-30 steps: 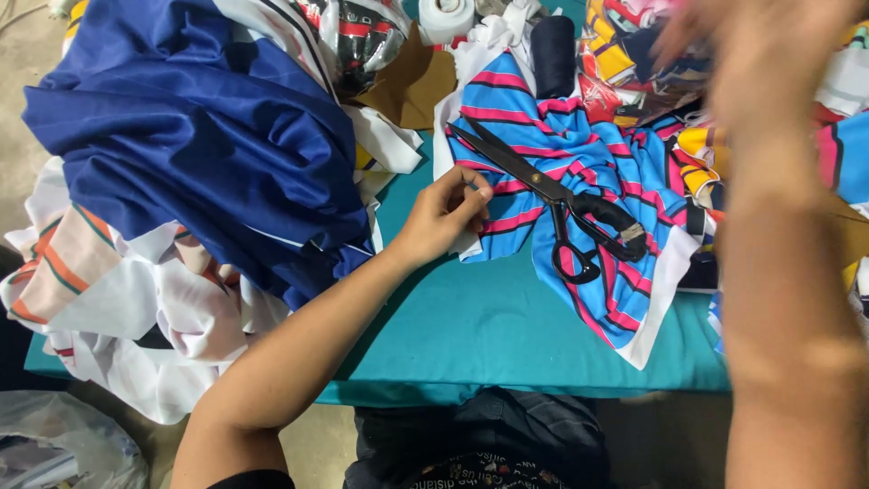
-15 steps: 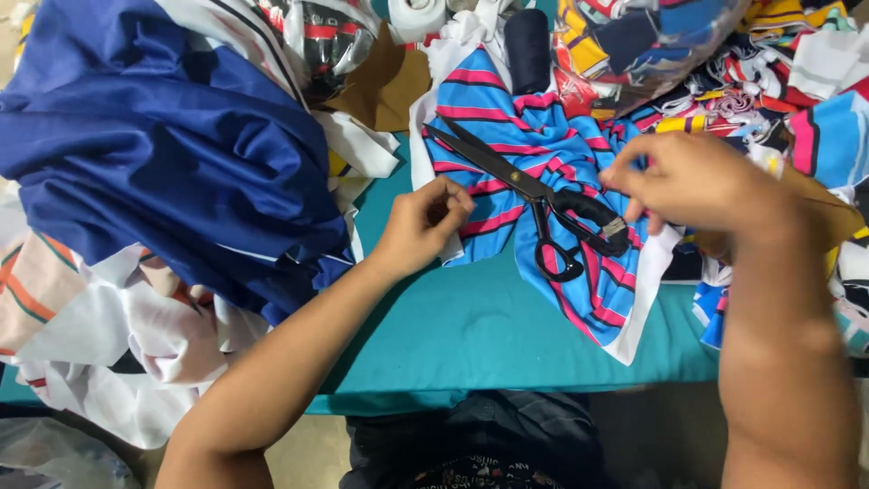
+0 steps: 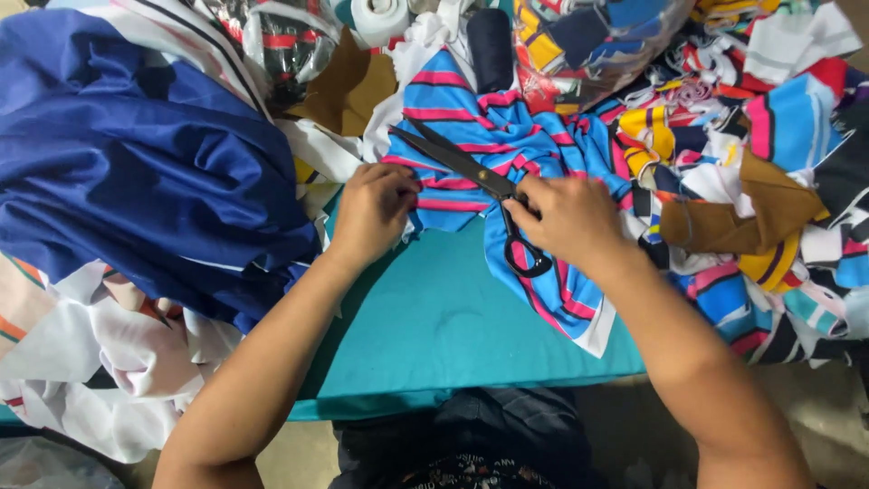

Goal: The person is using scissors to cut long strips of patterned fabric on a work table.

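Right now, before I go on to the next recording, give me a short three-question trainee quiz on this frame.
1. True or false: the black scissors lie on the blue striped cloth.
2. Which hand rests on the scissors' handle loops?
A. left hand
B. right hand
C. neither
3. Fill in: the bare table top in front of the person is ____ in colour.

Key
1. True: the blades point up and to the left across the stripes.
2. B: the right hand covers the upper handle loop, while the left hand presses the cloth's edge beside the dark blue fabric pile.
3. Teal.
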